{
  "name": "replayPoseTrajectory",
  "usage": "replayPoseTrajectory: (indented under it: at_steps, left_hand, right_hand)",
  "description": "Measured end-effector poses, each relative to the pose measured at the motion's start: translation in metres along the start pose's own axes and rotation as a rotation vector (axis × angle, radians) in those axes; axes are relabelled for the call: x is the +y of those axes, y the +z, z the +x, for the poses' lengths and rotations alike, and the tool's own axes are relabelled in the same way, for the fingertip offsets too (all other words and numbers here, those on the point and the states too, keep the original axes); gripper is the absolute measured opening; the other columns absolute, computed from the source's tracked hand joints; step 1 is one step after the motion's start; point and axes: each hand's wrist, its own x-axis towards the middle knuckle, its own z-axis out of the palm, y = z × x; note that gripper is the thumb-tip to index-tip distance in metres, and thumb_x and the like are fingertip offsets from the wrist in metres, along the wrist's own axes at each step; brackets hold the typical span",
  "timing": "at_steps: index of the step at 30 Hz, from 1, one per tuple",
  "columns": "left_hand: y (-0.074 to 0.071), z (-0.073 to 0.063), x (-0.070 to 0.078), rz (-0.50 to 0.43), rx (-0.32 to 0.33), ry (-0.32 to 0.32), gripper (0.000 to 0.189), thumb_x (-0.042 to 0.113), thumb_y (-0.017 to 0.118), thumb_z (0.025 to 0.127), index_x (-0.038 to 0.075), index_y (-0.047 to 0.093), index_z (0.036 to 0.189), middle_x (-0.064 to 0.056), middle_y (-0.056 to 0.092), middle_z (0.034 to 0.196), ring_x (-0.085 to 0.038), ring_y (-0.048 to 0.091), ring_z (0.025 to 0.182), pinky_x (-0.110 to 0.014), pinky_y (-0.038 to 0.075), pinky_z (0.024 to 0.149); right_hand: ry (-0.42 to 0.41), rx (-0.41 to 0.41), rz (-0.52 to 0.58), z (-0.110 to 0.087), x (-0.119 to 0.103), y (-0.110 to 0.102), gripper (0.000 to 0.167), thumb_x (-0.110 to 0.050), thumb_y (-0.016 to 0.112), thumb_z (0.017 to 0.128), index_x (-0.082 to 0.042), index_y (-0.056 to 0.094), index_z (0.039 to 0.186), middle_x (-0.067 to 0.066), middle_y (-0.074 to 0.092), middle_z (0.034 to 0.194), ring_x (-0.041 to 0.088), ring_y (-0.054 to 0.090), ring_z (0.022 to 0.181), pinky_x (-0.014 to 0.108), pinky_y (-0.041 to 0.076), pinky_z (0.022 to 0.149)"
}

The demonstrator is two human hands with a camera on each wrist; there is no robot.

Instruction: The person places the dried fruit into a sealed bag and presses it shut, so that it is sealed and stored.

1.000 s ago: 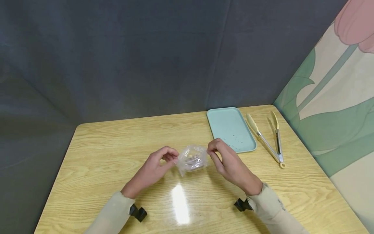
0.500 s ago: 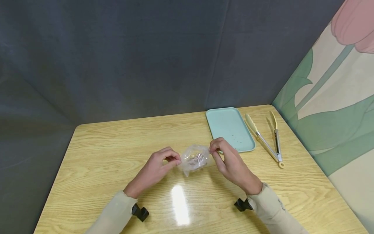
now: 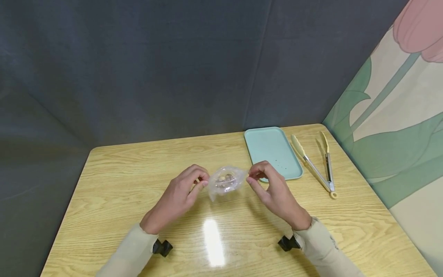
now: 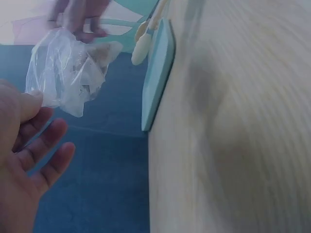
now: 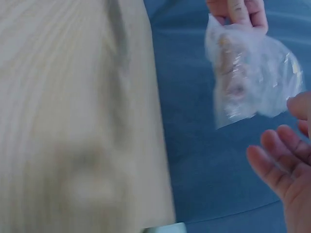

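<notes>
A clear plastic bag (image 3: 225,188) hangs above the table between my two hands, its mouth spread so that small brown and pale pieces (image 3: 226,178) show inside. My left hand (image 3: 176,198) pinches the bag's left edge between thumb and index finger, with the other fingers loosely bent away from the plastic. On the opposite edge, my right hand (image 3: 277,198) pinches the plastic in the same way. Both wrist views show the crinkled bag off the tabletop, its contents blurred through the film. What kind of pieces they are I cannot tell.
Behind my right hand lies a light-blue tray (image 3: 270,144) with dark crumbs on it. Spread tongs (image 3: 318,171) with cream tips lie to its right. The wooden table (image 3: 131,173) meets a dark curtain (image 3: 173,77) at the back and a flowered cloth (image 3: 408,154) at the right.
The bag's mouth has widened and the pieces inside have come into clearer view. My left hand first shifted slightly right, then back left and a little farther up. The right hand has barely moved.
</notes>
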Motion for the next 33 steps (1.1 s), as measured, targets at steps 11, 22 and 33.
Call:
replayPoseTrajectory:
  at_steps: [11, 22, 33]
  left_hand:
    - [-0.013, 0.005, 0.000, -0.077, 0.023, 0.008, 0.005, 0.017, 0.060, 0.109, 0.015, 0.064, 0.107, 0.004, 0.066, 0.115, -0.007, 0.061, 0.096, -0.026, 0.055, 0.080]
    - [-0.016, 0.005, 0.000, -0.126, 0.000, -0.023, 0.006, 0.010, 0.062, 0.108, 0.016, 0.063, 0.107, 0.004, 0.066, 0.115, -0.008, 0.061, 0.095, -0.028, 0.057, 0.080]
    - [-0.036, 0.007, 0.006, -0.039, 0.035, -0.038, 0.003, 0.013, 0.062, 0.108, 0.015, 0.063, 0.110, 0.004, 0.065, 0.117, -0.007, 0.058, 0.094, -0.027, 0.053, 0.078]
  right_hand:
    - [0.304, -0.250, 0.153, -0.010, 0.010, 0.008, 0.013, -0.017, 0.064, 0.109, -0.011, 0.073, 0.117, -0.002, 0.072, 0.107, 0.012, 0.068, 0.094, 0.029, 0.057, 0.086]
    - [0.227, -0.275, 0.148, -0.013, 0.011, 0.016, 0.009, -0.015, 0.064, 0.108, -0.022, 0.070, 0.106, 0.000, 0.070, 0.097, 0.004, 0.064, 0.090, 0.029, 0.058, 0.085]
    - [0.132, -0.220, 0.026, -0.026, 0.023, 0.021, 0.006, -0.002, 0.066, 0.104, -0.008, 0.067, 0.102, 0.006, 0.067, 0.092, 0.001, 0.058, 0.082, 0.023, 0.055, 0.071]
